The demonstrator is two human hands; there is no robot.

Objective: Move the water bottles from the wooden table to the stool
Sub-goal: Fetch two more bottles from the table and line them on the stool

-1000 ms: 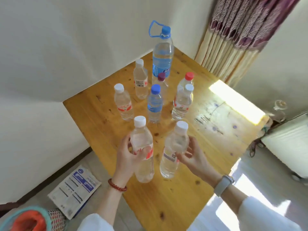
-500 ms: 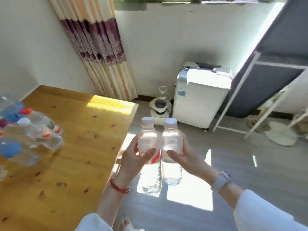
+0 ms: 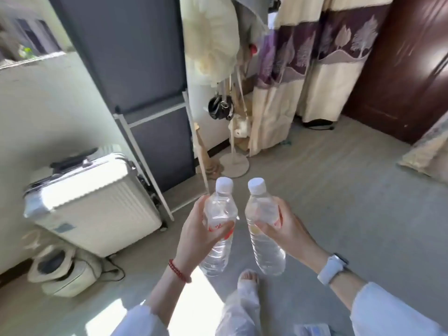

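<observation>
- Two bottles are held in the air above the floor (image 3: 339,202), one in each hand, side by side with a narrow gap between them.
- Left bottle (image 3: 219,229): clear plastic, white cap, red-printed label, clear water inside; it tilts slightly, cap away from the person.
- Left hand (image 3: 196,236) grasps it round the middle, thumb across the label, fingers wrapped behind and mostly hidden; a red bead bracelet (image 3: 180,271) sits on the wrist.
- Right bottle (image 3: 264,229): same clear plastic, white cap, water inside; its label is largely covered by the hand, only a red edge showing.
- Right hand (image 3: 288,229) grasps it at the middle, fingers curled round the front; a white watch (image 3: 332,269) is on the wrist.
- Both bottle bases hang over a bare foot (image 3: 248,278) and a pale trouser leg below.
- Neither the table nor the stool is in view.
- Left of the hands a white ribbed suitcase (image 3: 97,204) stands on the floor against the wall, a small white appliance (image 3: 63,270) in front of it, blurred.
- Behind, a grey fabric wardrobe (image 3: 135,69) with a white frame, cut off at the top.
- Farther back, a coat stand (image 3: 234,161) holds pale clothes and a dark item too blurred to name.
- Cream-and-purple curtain (image 3: 315,57) and a dark wooden door (image 3: 407,69) lie to the right.
</observation>
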